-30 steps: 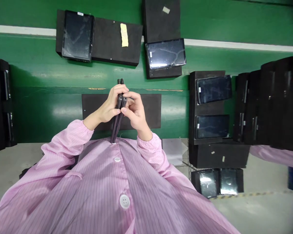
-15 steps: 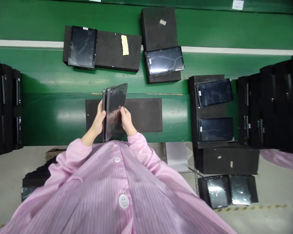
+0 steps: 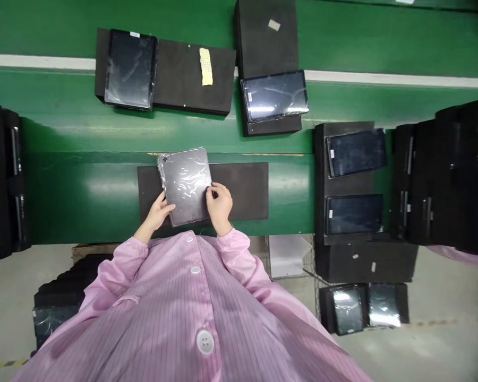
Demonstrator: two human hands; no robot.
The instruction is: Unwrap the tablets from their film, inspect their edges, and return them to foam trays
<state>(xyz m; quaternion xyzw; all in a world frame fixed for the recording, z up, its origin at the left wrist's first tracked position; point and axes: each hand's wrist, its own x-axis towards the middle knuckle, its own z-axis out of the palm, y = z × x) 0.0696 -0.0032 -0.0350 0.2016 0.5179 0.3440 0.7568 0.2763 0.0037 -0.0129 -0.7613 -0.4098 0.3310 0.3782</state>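
A grey tablet (image 3: 186, 184) wrapped in shiny film faces up toward me, back side showing, above a black foam pad (image 3: 242, 188) on the green bench. My left hand (image 3: 158, 211) grips its lower left edge, fingers curled under it. At its right edge, my right hand (image 3: 220, 203) pinches the tablet with closed fingers. Both pink sleeves reach in from below.
More tablets lie screen-up on black foam pads: one far left (image 3: 130, 69), one centre (image 3: 274, 96), two at right (image 3: 356, 152). Racks of upright black trays (image 3: 446, 175) stand right and at the left edge (image 3: 2, 175). Foam stacks with tablets (image 3: 362, 307) sit low right.
The tablet, held edge-on and upright a second ago, has been turned flat so its wrapped back faces me. Both hands shifted to its lower side edges.
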